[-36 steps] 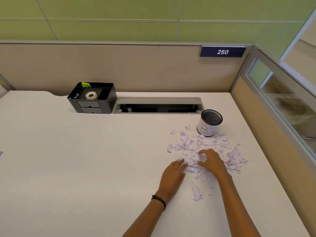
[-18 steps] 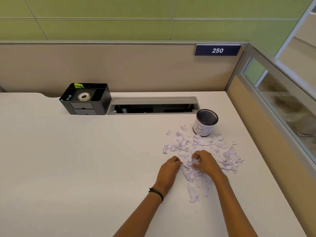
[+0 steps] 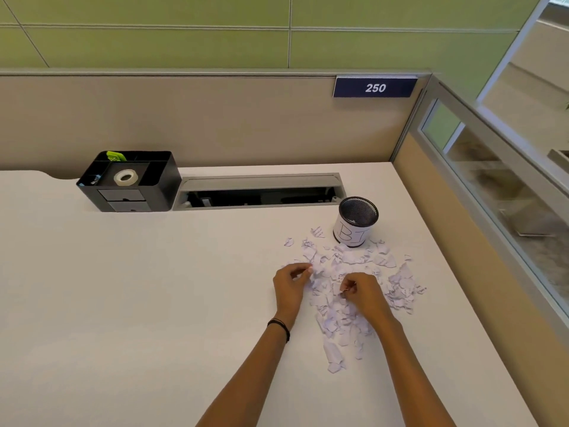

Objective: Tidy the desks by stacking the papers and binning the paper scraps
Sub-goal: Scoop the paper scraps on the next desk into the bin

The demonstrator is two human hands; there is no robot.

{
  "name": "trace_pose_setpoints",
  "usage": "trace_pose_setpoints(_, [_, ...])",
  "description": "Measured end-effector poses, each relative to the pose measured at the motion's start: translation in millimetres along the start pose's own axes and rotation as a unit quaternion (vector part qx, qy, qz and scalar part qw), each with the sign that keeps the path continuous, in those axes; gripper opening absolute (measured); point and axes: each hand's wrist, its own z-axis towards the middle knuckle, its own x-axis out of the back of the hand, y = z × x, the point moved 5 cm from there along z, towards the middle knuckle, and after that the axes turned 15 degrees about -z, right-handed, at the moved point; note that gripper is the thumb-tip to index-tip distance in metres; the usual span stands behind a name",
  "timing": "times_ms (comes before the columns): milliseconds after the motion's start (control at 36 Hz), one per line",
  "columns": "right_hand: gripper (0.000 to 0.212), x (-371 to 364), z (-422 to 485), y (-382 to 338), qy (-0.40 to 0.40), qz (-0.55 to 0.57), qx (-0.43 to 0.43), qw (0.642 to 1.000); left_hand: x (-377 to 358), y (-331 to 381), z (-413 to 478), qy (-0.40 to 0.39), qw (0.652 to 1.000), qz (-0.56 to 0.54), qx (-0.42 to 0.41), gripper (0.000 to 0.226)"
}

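Observation:
A heap of torn white paper scraps (image 3: 345,272) is spread over the right part of the white desk (image 3: 123,303). Behind the heap stands a small black mesh bin (image 3: 355,221) with a white paper label. My left hand (image 3: 291,288) is at the left edge of the heap, its fingers curled and pinching scraps. In the middle of the heap my right hand (image 3: 365,292) has its fingers curled round a few scraps. Both hands sit low on the desk, in front of the bin.
A black desk organiser (image 3: 129,181) with a tape roll (image 3: 125,177) stands at the back left. A grey cable tray slot (image 3: 261,192) lies open along the back edge. Beige partitions (image 3: 215,118) close the desk at the back and right.
Both hands were flat on the scraps, then curled. My left hand has moved away to the left edge of the heap; both now pinch scraps.

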Motion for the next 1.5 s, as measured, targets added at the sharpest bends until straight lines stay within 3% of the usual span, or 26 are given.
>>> trace_pose_setpoints(250, [0.019,17,4,22,0.075,0.038,-0.032,0.996,-40,23,37,0.005,0.998,-0.056,0.002,0.012])
trace_pose_setpoints(306, [0.011,18,2,21,0.047,-0.005,-0.002,0.999,-54,34,45,-0.002,0.998,-0.064,-0.019,0.012])
trace_pose_setpoints(361, [0.018,12,-1,21,-0.012,-0.084,0.023,0.996,-68,45,53,-0.015,0.997,-0.063,-0.044,0.013])
trace_pose_setpoints(472, [0.032,1,-6,22,-0.075,-0.065,0.061,0.993,-95,60,67,-0.028,0.995,-0.061,-0.067,0.013])
trace_pose_setpoints(722, [0.017,-4,-1,20,-0.044,-0.108,0.072,0.991,-130,64,84,-0.032,0.996,-0.029,-0.073,0.015])
trace_pose_setpoints(833, [0.009,1,-1,23,-0.037,-0.065,0.056,0.996,-136,65,87,-0.054,0.997,-0.016,-0.060,0.018])
trace_pose_setpoints(917, [0.023,4,-1,28,-0.032,-0.005,0.020,0.999,-138,65,87,-0.089,0.995,-0.007,-0.052,0.023])
trace_pose_setpoints(972, [0.007,12,0,31,0.009,0.030,0.006,0.999,-137,67,86,-0.109,0.992,0.001,-0.059,0.023])
trace_pose_setpoints(1111, [0.006,38,-1,36,0.105,0.151,-0.021,0.983,-117,79,77,-0.133,0.986,-0.008,-0.102,0.020])
trace_pose_setpoints(1194, [0.007,54,6,35,0.130,0.254,-0.049,0.957,-89,73,70,-0.116,0.980,0.036,-0.159,0.018])
trace_pose_setpoints(1333, [0.005,78,31,30,0.133,0.395,-0.101,0.903,-19,33,60,-0.073,0.971,0.166,-0.158,0.019])
trace_pose_setpoints(1417, [0.004,92,49,30,0.158,0.405,-0.115,0.894,22,20,51,-0.063,0.925,0.319,-0.198,0.022])
trace_pose_setpoints(1500, [0.009,102,68,28,0.170,0.370,-0.119,0.906,52,12,38,-0.096,0.873,0.412,-0.245,0.028])
